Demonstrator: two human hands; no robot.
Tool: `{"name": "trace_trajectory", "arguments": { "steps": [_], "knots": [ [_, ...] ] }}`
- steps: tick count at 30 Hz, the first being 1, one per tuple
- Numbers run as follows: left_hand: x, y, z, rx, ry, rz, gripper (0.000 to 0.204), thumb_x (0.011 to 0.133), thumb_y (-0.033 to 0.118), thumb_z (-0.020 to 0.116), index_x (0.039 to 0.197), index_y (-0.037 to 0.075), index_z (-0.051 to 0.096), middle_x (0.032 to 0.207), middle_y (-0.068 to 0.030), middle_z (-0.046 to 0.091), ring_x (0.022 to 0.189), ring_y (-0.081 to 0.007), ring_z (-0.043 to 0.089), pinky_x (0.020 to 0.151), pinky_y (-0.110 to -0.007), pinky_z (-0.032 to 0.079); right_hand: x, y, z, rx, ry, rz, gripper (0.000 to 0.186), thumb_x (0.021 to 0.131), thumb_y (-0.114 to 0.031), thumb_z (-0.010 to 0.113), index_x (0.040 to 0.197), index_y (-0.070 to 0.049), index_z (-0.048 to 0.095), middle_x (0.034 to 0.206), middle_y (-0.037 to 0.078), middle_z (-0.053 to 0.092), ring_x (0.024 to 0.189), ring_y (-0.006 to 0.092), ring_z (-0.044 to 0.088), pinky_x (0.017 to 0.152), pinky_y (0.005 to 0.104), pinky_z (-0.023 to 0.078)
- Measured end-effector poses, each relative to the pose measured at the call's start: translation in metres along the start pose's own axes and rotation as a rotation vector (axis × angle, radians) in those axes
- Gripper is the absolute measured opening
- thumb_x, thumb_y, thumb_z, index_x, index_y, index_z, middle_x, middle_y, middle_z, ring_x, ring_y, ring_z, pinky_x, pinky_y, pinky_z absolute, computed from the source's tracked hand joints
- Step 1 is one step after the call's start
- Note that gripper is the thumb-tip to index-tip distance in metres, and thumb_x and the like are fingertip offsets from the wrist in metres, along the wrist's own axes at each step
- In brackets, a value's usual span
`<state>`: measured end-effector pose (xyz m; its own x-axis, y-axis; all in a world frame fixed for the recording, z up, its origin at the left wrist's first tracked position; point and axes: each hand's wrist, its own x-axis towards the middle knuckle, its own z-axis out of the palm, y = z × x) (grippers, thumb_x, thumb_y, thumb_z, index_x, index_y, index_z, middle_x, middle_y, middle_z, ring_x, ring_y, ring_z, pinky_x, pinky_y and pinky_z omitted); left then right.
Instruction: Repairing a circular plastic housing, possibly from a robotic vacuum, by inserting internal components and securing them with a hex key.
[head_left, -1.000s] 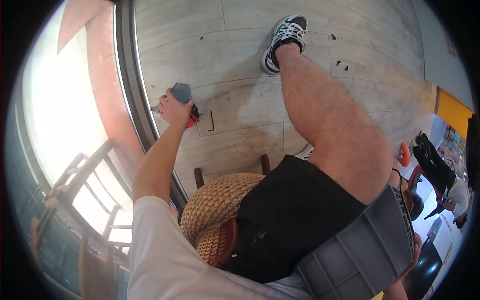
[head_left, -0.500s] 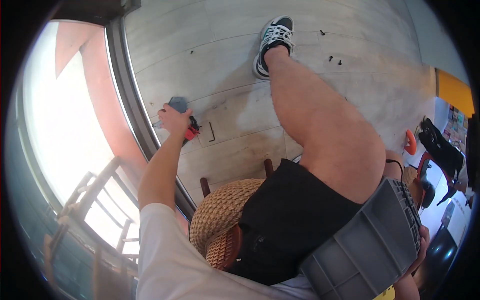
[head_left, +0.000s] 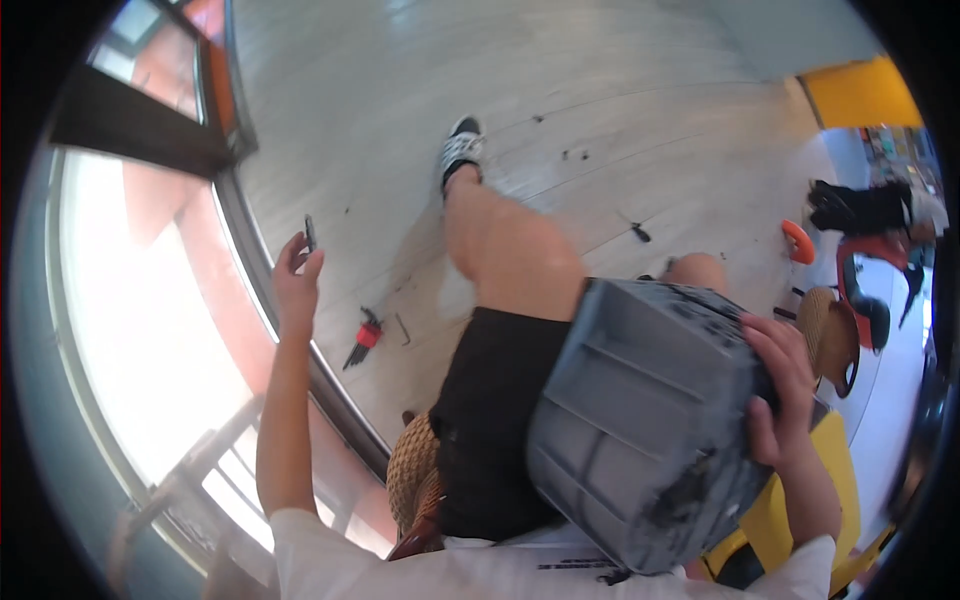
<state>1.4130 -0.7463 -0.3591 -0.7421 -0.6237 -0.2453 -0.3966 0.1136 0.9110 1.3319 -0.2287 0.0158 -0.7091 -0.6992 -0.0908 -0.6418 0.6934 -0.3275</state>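
Note:
My left hand [head_left: 297, 285] is raised over the floor by the door frame. Between its thumb and fingers is a thin dark grey flat piece [head_left: 310, 234], seen nearly edge-on. A large ribbed grey plastic housing [head_left: 630, 385] lies tilted across my lap. My right hand [head_left: 785, 385] grips its right side, with fingers over the upper edge and the thumb lower down. Below my left hand, a red holder of hex keys [head_left: 368, 333] rests on the floor. One loose hex key [head_left: 403, 330] lies beside it.
A screwdriver [head_left: 638, 232] and several small dark screws [head_left: 575, 155] lie on the floor beyond my legs. A metal door frame [head_left: 300, 345] runs along the left. I sit on a woven chair [head_left: 412, 470]. To the right are a yellow plastic object [head_left: 825, 480] and an orange piece [head_left: 797, 242].
My left hand has lifted the flat grey piece from the floor, uncovering the hex key holder. The housing has turned and moved up on my lap, and my right hand has come over its side.

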Motion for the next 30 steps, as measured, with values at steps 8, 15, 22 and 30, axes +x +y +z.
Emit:
{"name": "trace_trajectory", "arguments": {
  "steps": [8,15,22,30],
  "knots": [
    [-0.128,0.291,-0.011,-0.211,-0.642,0.212,0.075,0.081,0.047,0.082,0.131,-0.005,0.06,0.129,-0.0162,0.067,0.116,-0.0216,0.063,0.095,-0.035,0.051,-0.029,-0.001,0.005,0.181,0.283,-0.081,0.053,0.087,-0.022,0.077,0.135,-0.003,0.063,0.146,0.021,0.055,0.128,0.0397,0.057,0.107,0.0468,0.045],
    [-0.256,0.42,0.047,-0.221,-1.038,0.546,0.112,0.049,0.086,0.085,0.117,0.0,0.06,0.123,-0.0266,0.068,0.12,-0.0302,0.066,0.107,-0.041,0.046,-0.05,-0.02,-0.027,0.425,0.489,-0.218,0.071,0.082,-0.022,0.085,0.143,-0.002,0.055,0.147,0.022,0.053,0.129,0.041,0.055,0.108,0.0441,0.045],
    [-0.308,0.444,0.112,-0.548,-1.184,0.275,0.11,0.057,0.054,0.096,0.136,-0.004,0.047,0.134,-0.0192,0.062,0.127,-0.0266,0.061,0.111,-0.038,0.045,-0.055,-0.044,-0.029,1.239,0.639,-0.179,0.088,0.08,-0.016,0.086,0.154,-0.003,0.041,0.143,0.02,0.055,0.125,0.0292,0.063,0.097,0.0378,0.053],
    [-0.297,0.402,0.108,-0.506,-1.08,0.359,0.092,0.071,0.02,0.097,0.145,0.002,0.047,0.141,-0.0096,0.054,0.132,-0.0202,0.054,0.104,-0.037,0.048,-0.051,-0.014,-0.043,0.538,0.477,-0.138,0.066,0.068,-0.004,0.085,0.13,-0.007,0.066,0.115,0.006,0.071,0.102,0.0187,0.07,0.084,0.032,0.055]
  ]
}}
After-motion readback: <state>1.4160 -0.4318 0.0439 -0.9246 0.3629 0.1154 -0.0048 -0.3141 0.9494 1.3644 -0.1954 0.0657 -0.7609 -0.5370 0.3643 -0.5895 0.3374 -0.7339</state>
